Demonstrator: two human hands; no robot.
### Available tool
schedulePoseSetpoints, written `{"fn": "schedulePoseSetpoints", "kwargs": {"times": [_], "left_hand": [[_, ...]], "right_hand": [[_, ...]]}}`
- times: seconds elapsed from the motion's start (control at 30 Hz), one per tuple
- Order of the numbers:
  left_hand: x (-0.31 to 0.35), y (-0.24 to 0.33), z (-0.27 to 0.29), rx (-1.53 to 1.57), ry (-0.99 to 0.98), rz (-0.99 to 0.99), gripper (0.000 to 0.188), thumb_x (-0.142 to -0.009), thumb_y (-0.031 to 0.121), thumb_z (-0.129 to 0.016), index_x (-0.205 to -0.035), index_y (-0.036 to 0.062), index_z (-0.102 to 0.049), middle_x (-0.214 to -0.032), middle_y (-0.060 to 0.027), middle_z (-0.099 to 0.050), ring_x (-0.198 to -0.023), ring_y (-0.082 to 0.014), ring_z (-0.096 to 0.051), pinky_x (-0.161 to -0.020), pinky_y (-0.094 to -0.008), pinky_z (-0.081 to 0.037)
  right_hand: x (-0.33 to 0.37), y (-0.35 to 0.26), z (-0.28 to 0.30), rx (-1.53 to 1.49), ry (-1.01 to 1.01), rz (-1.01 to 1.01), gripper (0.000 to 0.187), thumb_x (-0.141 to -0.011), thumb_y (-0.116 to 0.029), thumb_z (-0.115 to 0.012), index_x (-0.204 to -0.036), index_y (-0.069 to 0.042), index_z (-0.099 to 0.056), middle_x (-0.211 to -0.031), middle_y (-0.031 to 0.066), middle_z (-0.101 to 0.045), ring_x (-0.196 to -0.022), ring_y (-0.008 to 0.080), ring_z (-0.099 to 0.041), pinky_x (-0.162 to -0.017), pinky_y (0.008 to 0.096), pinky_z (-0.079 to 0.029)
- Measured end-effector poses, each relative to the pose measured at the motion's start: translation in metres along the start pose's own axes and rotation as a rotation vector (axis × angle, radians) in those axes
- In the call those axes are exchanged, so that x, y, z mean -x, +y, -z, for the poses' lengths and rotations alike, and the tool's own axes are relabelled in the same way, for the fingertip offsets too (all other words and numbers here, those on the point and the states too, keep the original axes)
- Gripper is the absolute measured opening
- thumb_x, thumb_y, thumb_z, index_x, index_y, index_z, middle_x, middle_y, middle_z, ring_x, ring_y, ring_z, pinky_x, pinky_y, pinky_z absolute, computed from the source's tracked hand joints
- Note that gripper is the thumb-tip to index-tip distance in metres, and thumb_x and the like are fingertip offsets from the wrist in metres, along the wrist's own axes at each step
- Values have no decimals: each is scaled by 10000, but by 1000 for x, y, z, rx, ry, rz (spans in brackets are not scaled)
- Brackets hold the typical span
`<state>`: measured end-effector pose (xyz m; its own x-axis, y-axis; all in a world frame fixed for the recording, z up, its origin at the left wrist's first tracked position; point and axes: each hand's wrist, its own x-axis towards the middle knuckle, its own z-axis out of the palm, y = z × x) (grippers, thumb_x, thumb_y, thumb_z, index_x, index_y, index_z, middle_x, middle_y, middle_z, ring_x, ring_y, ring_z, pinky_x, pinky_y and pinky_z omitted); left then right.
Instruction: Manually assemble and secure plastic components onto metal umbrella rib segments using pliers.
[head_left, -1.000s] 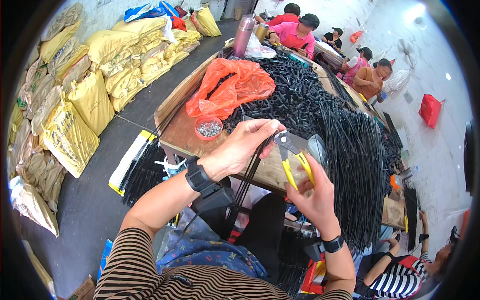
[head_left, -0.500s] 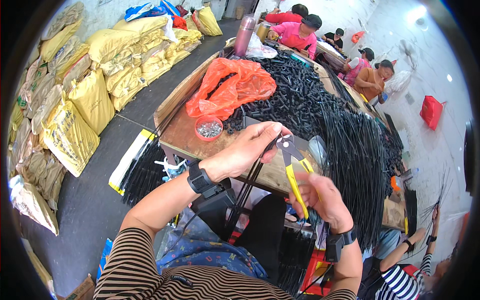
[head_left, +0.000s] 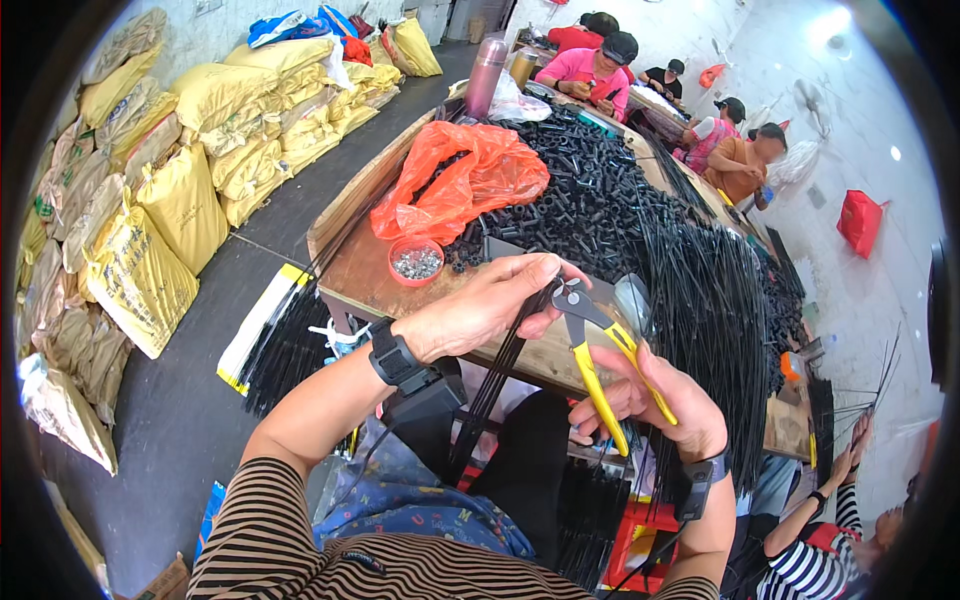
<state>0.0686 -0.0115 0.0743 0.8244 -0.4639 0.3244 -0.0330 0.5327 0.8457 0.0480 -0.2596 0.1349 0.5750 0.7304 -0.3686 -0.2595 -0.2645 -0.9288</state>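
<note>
My left hand (head_left: 500, 300) is closed around a few thin black rods (head_left: 490, 385), which hang down below the table edge. Their upper ends sit between my thumb and fingers. My right hand (head_left: 650, 400) grips the spread yellow handles of a pair of pliers (head_left: 592, 365). The dark head of the pliers is at the rod ends, right beside my left fingertips; whether the jaws touch a rod is too small to tell. A red bowl (head_left: 414, 281) of small silver metal pieces (head_left: 416, 263) stands on the table, left of my left hand.
A heap of black tubular parts (head_left: 590, 190) covers the wooden table (head_left: 350, 262), with an orange plastic bag (head_left: 470, 170) on it. Long black rods (head_left: 710, 330) drape over its right side. Yellow sacks (head_left: 185, 205) line the left wall. Several people work farther back, another at lower right.
The plier handles have spread wider apart, and my right hand has opened out with them. My left hand keeps its hold on the rods, nearly in place.
</note>
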Motion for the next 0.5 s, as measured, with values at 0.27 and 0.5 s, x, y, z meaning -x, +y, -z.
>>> {"fn": "schedulePoseSetpoints", "kwargs": {"times": [0.27, 0.5], "left_hand": [[2, 2, -2, -62, 10, -14, 498, -987, 425, -416, -1175, -26, -513, -788, 4, -477, -600, -68, -389, -545, -215, -319], [4, 1, -3, -72, 45, -42, 481, -992, 416, -412, -1162, -18, -528, -775, 16, -470, -589, -59, -370, -539, -207, -311]], "right_hand": [[-1, 4, -6, -83, -28, -47, 713, -957, -591, -268, -1429, -60, -321, -814, 161, -623, -704, 263, -639, -652, 336, -520], [-9, 19, -32, -314, -72, 31, 674, -974, -560, -250, -1388, -34, -330, -705, 74, -518, -548, 164, -525, -486, 289, -440]]}}
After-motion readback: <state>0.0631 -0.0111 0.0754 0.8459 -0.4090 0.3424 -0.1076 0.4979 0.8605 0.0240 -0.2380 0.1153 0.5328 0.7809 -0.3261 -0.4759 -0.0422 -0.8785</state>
